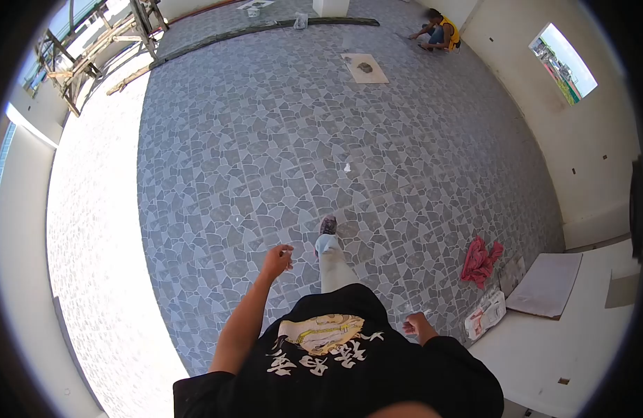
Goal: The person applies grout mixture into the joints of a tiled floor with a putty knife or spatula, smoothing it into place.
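Observation:
My left hand [277,262] hangs in the air to the left of my forward leg. Its fingers are loosely bent and a little apart, with nothing visible in them. Lower on the right, my right hand [419,325] swings near my hip, the fingers curled in, and no object shows in it. Neither hand touches anything. Below them lies the grey stone-patterned tile floor [265,167]. One shoe [328,225] is set forward on the tiles. The thing nearest my right hand is a white and red packet [485,317] by the wall.
A red cloth [480,262] and a flat board [545,284] lie at right. Ahead is a pale board [374,73] bearing a grey heap [364,67]. A person in a yellow vest [443,33] crouches far right. A long beam [217,43] crosses the back, near wooden scaffolding [144,31].

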The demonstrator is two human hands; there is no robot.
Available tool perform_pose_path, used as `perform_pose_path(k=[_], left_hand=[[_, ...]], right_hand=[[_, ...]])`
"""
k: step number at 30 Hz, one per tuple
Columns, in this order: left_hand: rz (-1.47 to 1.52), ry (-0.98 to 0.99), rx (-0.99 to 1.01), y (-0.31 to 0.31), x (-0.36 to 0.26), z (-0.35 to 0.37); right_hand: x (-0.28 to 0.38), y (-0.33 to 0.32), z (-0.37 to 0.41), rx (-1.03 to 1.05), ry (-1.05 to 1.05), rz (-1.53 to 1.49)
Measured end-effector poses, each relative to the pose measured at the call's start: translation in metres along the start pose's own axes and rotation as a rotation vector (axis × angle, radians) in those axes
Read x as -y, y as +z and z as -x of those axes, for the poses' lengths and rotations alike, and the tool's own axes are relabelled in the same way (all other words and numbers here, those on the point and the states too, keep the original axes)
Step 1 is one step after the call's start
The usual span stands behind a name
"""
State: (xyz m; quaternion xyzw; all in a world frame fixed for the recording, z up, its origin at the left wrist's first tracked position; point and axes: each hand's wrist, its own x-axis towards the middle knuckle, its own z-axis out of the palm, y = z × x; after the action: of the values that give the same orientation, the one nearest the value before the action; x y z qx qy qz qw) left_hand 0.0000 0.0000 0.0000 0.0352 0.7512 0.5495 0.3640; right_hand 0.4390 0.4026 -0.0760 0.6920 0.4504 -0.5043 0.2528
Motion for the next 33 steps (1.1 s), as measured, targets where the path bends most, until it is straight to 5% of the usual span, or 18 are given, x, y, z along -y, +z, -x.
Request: perform_pose_path(k=[2,3,7,9,10,11,14,16,20,22,24,26,28,29,30,31,33], left_hand=[[-0.024,-0.068,-0.084,-0.017,0.047,0.007],[0.032,-0.28,-0.227,-0.099,0.034,-0.051],[0.034,-0.636,-0.525,-0.194,0.098,0.043],[-0.86,-0.351,-0.317,-0.216,0.087,0.087],[-1.174,-0.186,-0.271,-0.22,0.079,0.091],[-1.348,-0.075,-0.274,-0.22,0.068,0.09],[-0.985,-0.264,-0.339,-0.201,0.035,0.027],[-0.408,-0.58,-0.458,-0.195,0.02,-0.038],[-0.028,-0.717,-0.498,-0.222,-0.036,-0.197],[0.027,-0.707,-0.474,-0.257,-0.067,-0.274],[0.097,-0.689,-0.474,-0.306,-0.103,-0.352],[0.179,-0.608,-0.501,-0.368,-0.141,-0.432],[0.261,-0.443,-0.552,-0.439,-0.22,-0.499],[0.301,-0.341,-0.573,-0.479,-0.272,-0.526],[0.229,-0.275,-0.565,-0.519,-0.307,-0.559],[0.191,-0.26,-0.572,-0.555,-0.345,-0.595],[0.128,-0.115,-0.604,-0.615,-0.416,-0.655]], right_hand=[[0.017,-0.03,-0.031,-0.046,-0.002,0.013],[0.152,0.008,-0.042,-0.054,0.041,0.007],[0.435,0.026,-0.018,-0.085,-0.244,0.022],[0.603,0.067,-0.057,-0.03,-0.543,0.236],[0.674,0.101,0.005,-0.05,-0.768,-0.03],[0.755,0.135,0.057,-0.134,-0.815,0.216],[0.943,0.244,0.17,0.099,-1.177,0.269],[1.016,0.313,0.256,0.219,-1.372,0.326],[1.105,0.415,0.327,0.518,-1.511,0.462],[1.123,0.434,0.312,0.436,-1.394,0.542],[1.134,0.431,0.265,0.405,-1.231,0.624],[1.134,0.411,0.212,0.233,-0.849,0.691],[1.129,0.369,0.076,0.303,-0.78,1.011],[1.107,0.36,0.149,-0.028,-0.517,0.669],[1.095,0.339,0.055,-0.023,-0.48,0.417],[1.094,0.336,0.109,-0.022,-0.45,0.631],[1.102,0.323,0.113,0.143,-0.949,1.014]])
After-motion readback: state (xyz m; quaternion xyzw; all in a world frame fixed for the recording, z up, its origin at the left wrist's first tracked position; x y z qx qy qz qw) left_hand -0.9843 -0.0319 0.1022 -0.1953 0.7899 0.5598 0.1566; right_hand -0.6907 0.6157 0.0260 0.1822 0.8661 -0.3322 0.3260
